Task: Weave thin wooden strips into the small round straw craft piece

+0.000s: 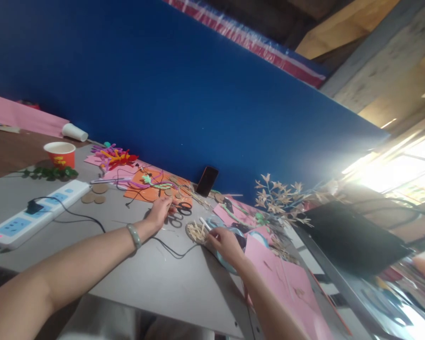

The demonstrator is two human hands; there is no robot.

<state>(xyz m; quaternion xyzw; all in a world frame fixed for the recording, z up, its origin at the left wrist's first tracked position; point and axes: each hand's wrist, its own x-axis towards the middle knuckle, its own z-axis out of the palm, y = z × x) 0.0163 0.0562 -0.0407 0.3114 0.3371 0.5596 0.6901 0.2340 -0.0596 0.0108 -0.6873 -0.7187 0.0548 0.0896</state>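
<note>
My left hand [158, 212], with a jade-like bangle on its wrist, hovers over the middle of the table with its fingers bent together. What they pinch, if anything, is too small to make out. Just beyond its fingertips lie black-handled scissors [184, 208], with a grey looped handle [176, 221] below them. My right hand [227, 243] has its thumb and fingers closed at the right rim of a small round dish of pale wooden pieces [197, 232]; what is between them is hidden. A white stick [205, 224] slants beside the dish. Behind this hand is a light-blue object [226, 262], partly covered.
A white power strip [38, 212] and a red paper cup [61, 155] stand left. Colourful pipe cleaners [115, 156], orange paper [141, 186] and a phone [207, 181] line the blue partition [163, 94]. Pink paper [283, 278] and pale artificial flowers [278, 193] are right. A black cable [175, 255] crosses the tabletop.
</note>
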